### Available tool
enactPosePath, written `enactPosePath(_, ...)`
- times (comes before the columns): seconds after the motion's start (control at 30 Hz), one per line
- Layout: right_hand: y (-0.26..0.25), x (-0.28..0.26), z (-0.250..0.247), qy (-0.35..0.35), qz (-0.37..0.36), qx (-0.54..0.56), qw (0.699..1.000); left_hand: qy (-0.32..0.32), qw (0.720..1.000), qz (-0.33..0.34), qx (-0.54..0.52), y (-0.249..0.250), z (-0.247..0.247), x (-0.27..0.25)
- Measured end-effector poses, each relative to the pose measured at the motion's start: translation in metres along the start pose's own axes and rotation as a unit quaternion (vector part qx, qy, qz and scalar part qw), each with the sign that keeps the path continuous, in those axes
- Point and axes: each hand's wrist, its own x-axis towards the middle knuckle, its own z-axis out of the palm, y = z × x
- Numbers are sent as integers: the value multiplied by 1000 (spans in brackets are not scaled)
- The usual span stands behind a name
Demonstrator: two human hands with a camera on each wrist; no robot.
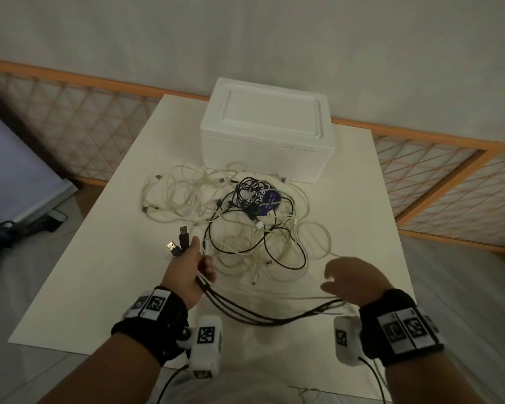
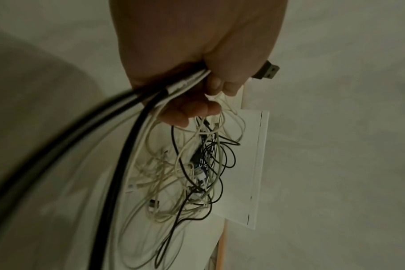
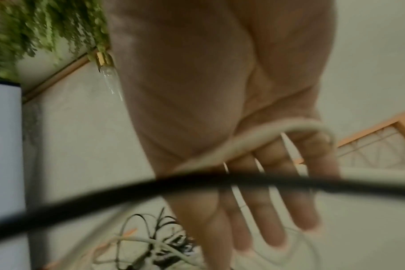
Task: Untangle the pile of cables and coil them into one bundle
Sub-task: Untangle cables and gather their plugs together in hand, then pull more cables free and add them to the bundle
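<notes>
Black and white cable strands run as one sagging span (image 1: 263, 316) between the hands, long axis left-right along the desk's near edge. Left hand (image 1: 191, 268) fists round the gathered ends; two USB plugs (image 1: 179, 242) stick out the top. Right hand (image 1: 354, 279): fingers spread and straight, strands draped over them, no pinch. Tangled pile (image 1: 239, 220) lies mid-desk (image 1: 105, 258), beyond both hands, nearer the left. One styrofoam box (image 1: 267, 132) at the far edge. Strand count unclear.
</notes>
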Motion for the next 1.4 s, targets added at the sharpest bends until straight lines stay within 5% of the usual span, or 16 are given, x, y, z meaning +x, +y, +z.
enactPosePath(0.17,-57,27,-29,172,-99,70,977,0,1000,7,19,-2,7,0)
enactPosePath(0.4,-116,77,-28,118,-144,-36,982,1,997,10,78,19,14,7)
enactPosePath(0.57,-130,68,-41,217,-210,90,949,-45,994,-14,99,36,16,10)
enactPosePath(0.73,-150,49,-52,132,-231,35,963,-130,990,-51,27,52,23,15)
enactPosePath(1.07,-117,26,-62,177,-187,100,961,-139,988,-54,-43,99,35,36)
enactPosePath(1.27,-106,17,-82,171,-271,77,944,-80,987,-65,-124,122,26,71)
enactPosePath(1.4,-78,34,-78,236,-181,44,954,-69,990,-49,-115,132,13,81)
